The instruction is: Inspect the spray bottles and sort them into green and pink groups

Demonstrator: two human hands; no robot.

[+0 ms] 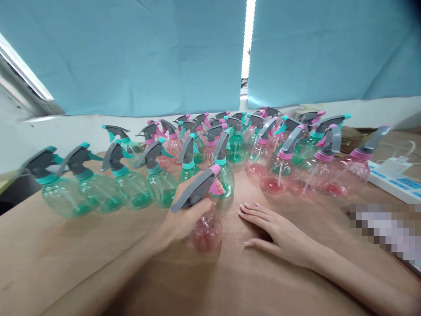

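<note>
My left hand (189, 215) is wrapped round the neck of a pink spray bottle (206, 232), just under its grey head with the pink nozzle and trigger. The bottle is upright, low over or on the wooden table (108, 254); which of the two I cannot tell. My right hand (272, 232) lies palm down on the table to the right of it, fingers stretched out and holding nothing. Just beyond my left hand stand green spray bottles (161, 184) in a row. Clear pink spray bottles (274, 177) stand past my right fingertips.
Several more pink and green spray bottles (237, 147) crowd the back of the table. On the right lies a white power strip (394, 182) with a plug and cable, and a pixelated object (384, 228) is nearer me. Blue curtains (148, 57) hang behind.
</note>
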